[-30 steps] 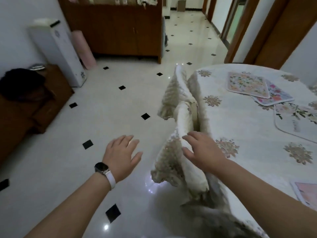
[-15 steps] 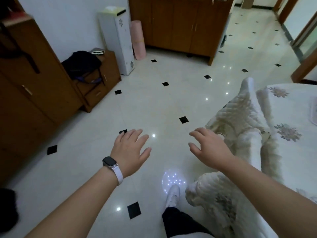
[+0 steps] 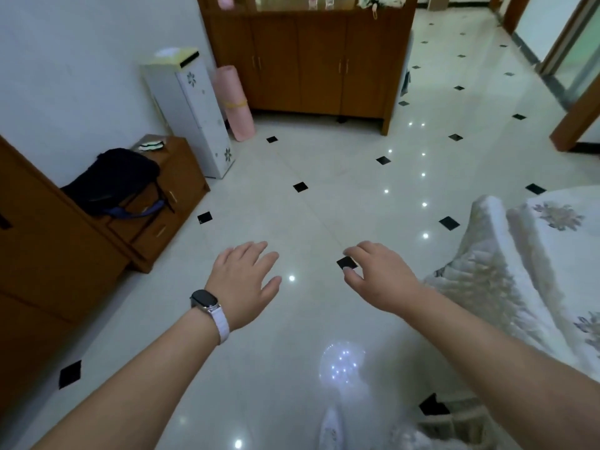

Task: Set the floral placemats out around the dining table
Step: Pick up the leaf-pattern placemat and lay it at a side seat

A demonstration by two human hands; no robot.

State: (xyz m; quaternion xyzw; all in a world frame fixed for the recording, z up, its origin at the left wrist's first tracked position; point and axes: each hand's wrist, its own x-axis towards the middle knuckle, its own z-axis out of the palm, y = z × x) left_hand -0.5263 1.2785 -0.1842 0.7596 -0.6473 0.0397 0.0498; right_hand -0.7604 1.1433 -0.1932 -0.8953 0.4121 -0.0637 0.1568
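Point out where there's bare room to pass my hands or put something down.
Bare floor spreads between the low wooden cabinet and the draped table; both hands hover empty above it. Crowded along the wall: backpack, white unit, pink roll.

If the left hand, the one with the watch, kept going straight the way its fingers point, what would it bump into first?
The left hand is open, holds nothing, and points forward over bare floor. The way looks free until the wooden cabinet at the far wall, though depth is hard to judge here.

Two hands, one wristwatch point(image 3: 204, 300), one backpack point(image 3: 112, 180), one rolled pink mat point(image 3: 235, 102), one sideboard point(image 3: 308, 60).
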